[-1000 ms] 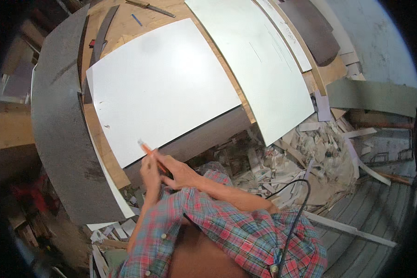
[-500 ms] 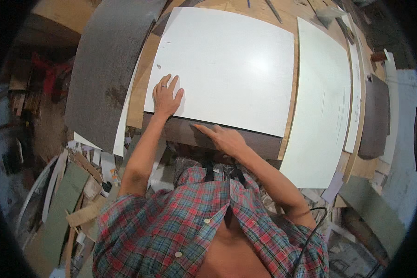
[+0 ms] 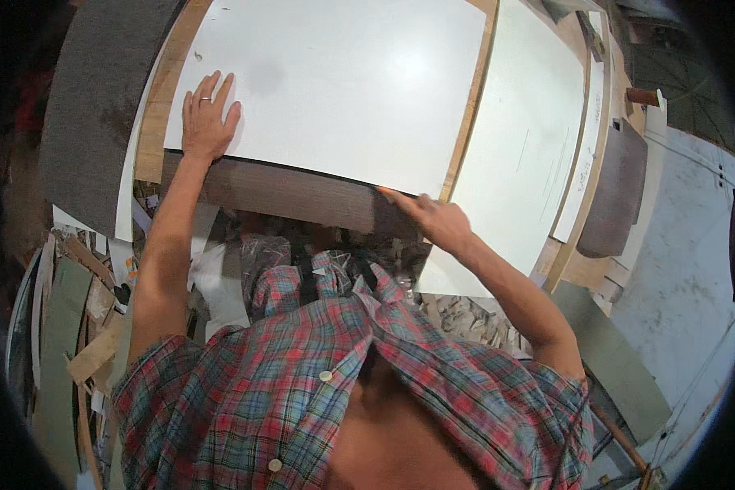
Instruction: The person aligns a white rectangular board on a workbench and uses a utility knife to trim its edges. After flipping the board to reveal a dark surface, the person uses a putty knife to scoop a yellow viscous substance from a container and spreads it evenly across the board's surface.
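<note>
A large white board point(image 3: 335, 82) lies over a dark brown wood-grain board point(image 3: 294, 196), which sticks out along the near edge. My left hand point(image 3: 207, 122) rests flat on the white board near its near left corner, fingers spread, a ring on one finger. At the near edge of the white board, toward its right end, is my right hand point(image 3: 441, 220). Its index finger points left along the edge and the other fingers are curled. A small orange spot shows at its fingertip; whether it is a held thing cannot be made out.
A pale greenish-white panel point(image 3: 518, 139) lies to the right, a dark grey panel point(image 3: 98, 106) to the left. Further right are a brown board point(image 3: 615, 192) and narrow strips. Wood offcuts point(image 3: 98, 351) are heaped below on the left.
My right hand has slid right along the near edge of the white board. My left hand keeps its place on the board. The whole view has shifted, moving the board up and left.
</note>
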`<move>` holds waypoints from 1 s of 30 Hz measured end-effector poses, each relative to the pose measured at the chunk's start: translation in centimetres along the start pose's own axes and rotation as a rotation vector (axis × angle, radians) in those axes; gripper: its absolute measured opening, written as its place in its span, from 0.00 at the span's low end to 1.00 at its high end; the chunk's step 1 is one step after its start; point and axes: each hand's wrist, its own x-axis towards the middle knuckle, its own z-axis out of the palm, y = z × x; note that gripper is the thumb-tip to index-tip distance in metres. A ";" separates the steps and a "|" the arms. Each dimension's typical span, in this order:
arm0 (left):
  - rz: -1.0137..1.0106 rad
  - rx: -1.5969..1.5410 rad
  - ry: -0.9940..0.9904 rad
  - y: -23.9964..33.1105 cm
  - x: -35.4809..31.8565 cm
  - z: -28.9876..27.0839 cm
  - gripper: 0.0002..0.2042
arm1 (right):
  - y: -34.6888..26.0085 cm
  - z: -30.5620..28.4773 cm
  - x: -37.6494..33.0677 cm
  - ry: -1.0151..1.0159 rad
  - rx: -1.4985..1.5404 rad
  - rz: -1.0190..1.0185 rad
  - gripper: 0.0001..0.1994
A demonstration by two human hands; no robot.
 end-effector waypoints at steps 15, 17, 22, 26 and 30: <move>0.063 -0.178 0.065 -0.7 0.3 0.5 0.30 | 5.4 2.7 -8.9 0.074 -0.144 0.160 0.40; 0.038 -0.187 0.084 1.1 0.7 -0.1 0.30 | 6.5 3.2 -9.8 0.070 -0.126 0.173 0.40; 0.021 -0.136 0.023 -0.3 -0.1 2.4 0.30 | 5.9 0.7 -7.7 -0.075 -0.038 0.125 0.39; -0.004 -0.049 0.092 0.1 -0.8 0.4 0.29 | 6.6 1.8 -7.6 -0.007 -0.048 0.110 0.39; 0.008 -0.011 0.080 0.2 -0.2 0.8 0.29 | 9.1 5.1 -7.9 0.099 -0.070 0.081 0.38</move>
